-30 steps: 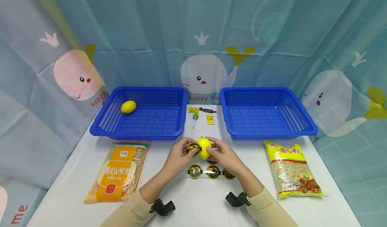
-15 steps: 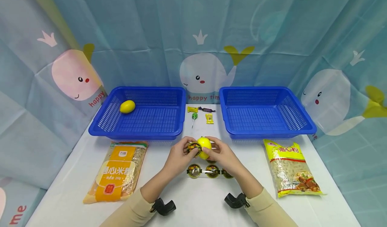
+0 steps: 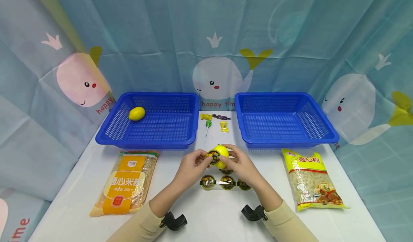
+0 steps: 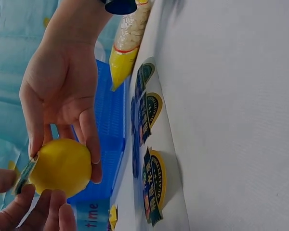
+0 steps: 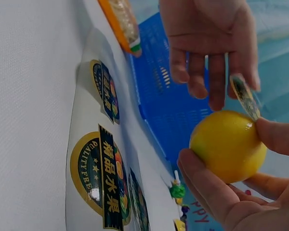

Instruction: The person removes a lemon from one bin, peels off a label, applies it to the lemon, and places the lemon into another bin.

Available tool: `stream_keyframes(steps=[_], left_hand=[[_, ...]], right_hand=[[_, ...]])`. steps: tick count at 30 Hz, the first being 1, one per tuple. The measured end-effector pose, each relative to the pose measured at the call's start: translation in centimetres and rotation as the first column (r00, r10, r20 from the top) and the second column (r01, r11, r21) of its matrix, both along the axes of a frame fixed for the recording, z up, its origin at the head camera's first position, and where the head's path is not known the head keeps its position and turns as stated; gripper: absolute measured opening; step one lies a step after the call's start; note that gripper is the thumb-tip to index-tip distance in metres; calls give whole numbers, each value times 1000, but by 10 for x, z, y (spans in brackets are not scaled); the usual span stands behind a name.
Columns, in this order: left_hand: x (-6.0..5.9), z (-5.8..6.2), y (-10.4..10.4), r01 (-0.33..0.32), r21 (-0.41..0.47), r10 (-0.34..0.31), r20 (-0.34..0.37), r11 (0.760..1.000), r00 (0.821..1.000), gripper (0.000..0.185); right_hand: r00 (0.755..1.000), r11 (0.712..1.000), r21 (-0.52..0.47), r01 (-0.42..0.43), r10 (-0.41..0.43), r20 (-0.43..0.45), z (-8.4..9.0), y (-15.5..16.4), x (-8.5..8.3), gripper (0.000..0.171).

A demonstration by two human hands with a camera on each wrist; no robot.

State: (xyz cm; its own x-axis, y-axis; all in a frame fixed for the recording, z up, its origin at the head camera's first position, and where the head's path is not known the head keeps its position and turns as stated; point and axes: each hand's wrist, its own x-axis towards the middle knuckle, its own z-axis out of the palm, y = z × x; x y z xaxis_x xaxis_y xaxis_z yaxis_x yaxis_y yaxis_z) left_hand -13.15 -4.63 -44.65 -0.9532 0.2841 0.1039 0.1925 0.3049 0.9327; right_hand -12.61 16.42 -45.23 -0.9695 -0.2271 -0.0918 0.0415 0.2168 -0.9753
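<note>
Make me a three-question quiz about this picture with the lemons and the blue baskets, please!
1. Where is the lemon that nobody holds?
A. in the left basket
B. in the right basket
C. on a noodle bag

2. How many blue baskets stand on the table?
A. one
B. two
C. three

3. What is stuck on the held lemon?
A. nothing
B. a lollipop
C. a round sticker

Answers:
1. A: the loose lemon lies in the left basket, while the right basket holds nothing.
2. B: just those two baskets stand on the table.
3. C: the left hand and right hand hold the held lemon between them, and a round sticker shows on its side, like those on the sticker sheet below.
</note>
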Motion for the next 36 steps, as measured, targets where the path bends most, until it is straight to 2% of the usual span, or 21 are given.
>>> stream_keyframes(steps=[7, 11, 20, 26, 33, 36], left_hand=[[-2, -2, -2, -28, -17, 27, -51, 999, 998, 15], [-2, -3, -1, -22, -15, 21, -48, 1000, 999, 12], [0, -3, 0, -18, 2, 18, -45, 1000, 999, 11], [-1, -3, 0, -30, -7, 30, -37, 1000, 999, 7], [0, -4, 1, -37, 18, 37, -28, 999, 999, 11], [0, -4, 1, -38, 19, 38, -35, 999, 999, 13]], right_hand=[[1000, 999, -27, -25, 25, -9, 2, 3, 1, 56], [999, 999, -40, -33, 33, -12, 3, 3, 3, 56], [1000, 1000, -1, 26, -26, 0, 0, 0, 0, 57], [1000, 1000, -6, 17, -17, -7, -2, 0, 0, 56], [1000, 999, -44, 15, -15, -1, -2, 1, 1, 56], [999, 999, 14, 32, -32, -29, -2, 2, 1, 56]])
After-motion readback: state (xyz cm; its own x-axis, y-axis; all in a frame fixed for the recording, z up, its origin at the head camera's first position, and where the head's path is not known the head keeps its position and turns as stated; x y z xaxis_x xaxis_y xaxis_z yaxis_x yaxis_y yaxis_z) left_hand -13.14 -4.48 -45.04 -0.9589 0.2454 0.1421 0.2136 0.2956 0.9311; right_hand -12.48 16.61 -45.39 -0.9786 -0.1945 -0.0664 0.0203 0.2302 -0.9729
